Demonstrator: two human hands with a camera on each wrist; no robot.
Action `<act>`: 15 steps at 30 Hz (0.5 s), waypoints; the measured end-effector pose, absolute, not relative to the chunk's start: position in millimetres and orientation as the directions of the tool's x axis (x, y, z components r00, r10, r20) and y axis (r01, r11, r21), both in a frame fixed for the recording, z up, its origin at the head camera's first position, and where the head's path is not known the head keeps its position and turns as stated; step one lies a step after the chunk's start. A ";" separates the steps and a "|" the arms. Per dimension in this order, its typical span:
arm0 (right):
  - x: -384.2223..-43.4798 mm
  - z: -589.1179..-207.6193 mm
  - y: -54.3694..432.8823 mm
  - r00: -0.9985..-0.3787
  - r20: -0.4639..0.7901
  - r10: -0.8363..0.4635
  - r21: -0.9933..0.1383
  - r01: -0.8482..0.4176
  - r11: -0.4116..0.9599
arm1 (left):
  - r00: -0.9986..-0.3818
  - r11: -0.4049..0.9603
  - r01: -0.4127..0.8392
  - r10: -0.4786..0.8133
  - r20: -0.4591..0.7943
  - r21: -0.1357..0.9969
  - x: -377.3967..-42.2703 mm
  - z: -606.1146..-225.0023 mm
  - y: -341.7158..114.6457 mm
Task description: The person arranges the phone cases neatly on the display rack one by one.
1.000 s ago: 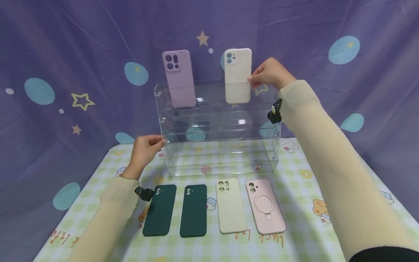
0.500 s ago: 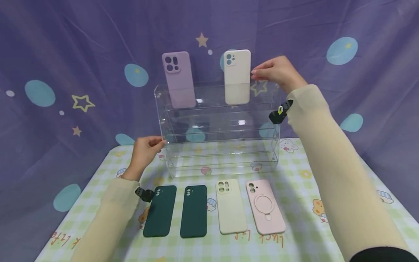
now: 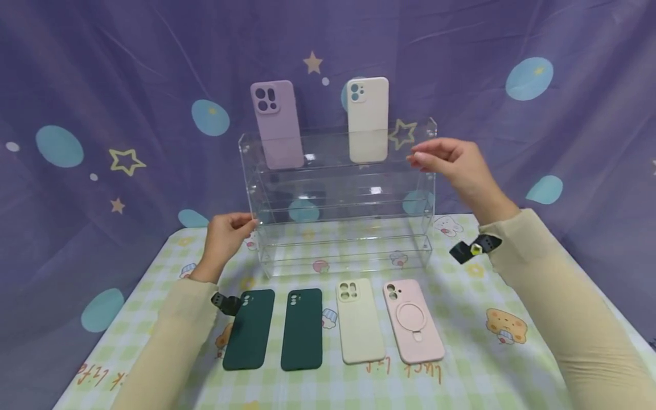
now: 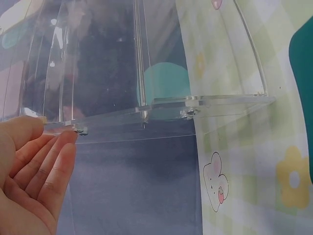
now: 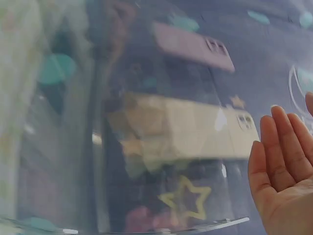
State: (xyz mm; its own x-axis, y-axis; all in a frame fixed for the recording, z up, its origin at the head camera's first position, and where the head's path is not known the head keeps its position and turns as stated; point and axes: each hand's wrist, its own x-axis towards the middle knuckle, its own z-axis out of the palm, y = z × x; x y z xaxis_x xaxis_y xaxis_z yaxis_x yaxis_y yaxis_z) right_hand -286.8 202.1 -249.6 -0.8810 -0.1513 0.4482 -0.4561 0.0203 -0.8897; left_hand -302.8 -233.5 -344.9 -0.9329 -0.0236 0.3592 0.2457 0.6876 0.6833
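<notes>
A clear acrylic display rack [image 3: 340, 221] with stepped tiers stands on the table. My left hand [image 3: 222, 242] pinches its left side panel; in the left wrist view, the thumb and fingertips meet at the panel's edge. On the top tier, a purple phone case [image 3: 279, 125] leans upright at left and a white phone case [image 3: 369, 117] at right. My right hand [image 3: 458, 171] is apart from the white case, by the rack's upper right side, holding nothing. In the right wrist view its fingers are extended.
In front of the rack lie two dark green phone cases, the left one [image 3: 251, 333] and the right one [image 3: 302, 333], a cream phone case [image 3: 361, 330] and a pink phone case [image 3: 414, 344] with a ring. A purple curtain [image 3: 128, 68] hangs behind the checkered tablecloth [image 3: 471, 364].
My right hand has let go of the white phone case and moved down and to the right. That case stays upright on the top tier. The left hand keeps its place.
</notes>
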 end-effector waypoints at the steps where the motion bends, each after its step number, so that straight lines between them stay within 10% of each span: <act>1: -279.7 -257.0 202.7 -0.882 0.441 -0.169 -0.892 -0.452 0.031 | -0.933 0.686 0.246 -0.024 0.359 0.684 -302.6 -344.3 -233.4; 15: -198.4 -372.4 197.2 -0.929 0.292 -0.227 -0.950 -0.309 0.045 | -0.937 0.656 0.215 -0.069 0.342 0.724 -299.6 -345.9 -231.4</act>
State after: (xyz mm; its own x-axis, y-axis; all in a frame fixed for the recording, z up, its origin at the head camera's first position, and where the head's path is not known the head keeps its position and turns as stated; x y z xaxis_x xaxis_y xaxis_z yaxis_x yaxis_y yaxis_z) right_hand -198.4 197.2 -372.4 -0.9293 -0.2265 0.2916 -0.3090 0.0448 -0.9500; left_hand -299.6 -231.4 -345.9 -0.9371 -0.0694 0.3419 0.2154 0.6558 0.7236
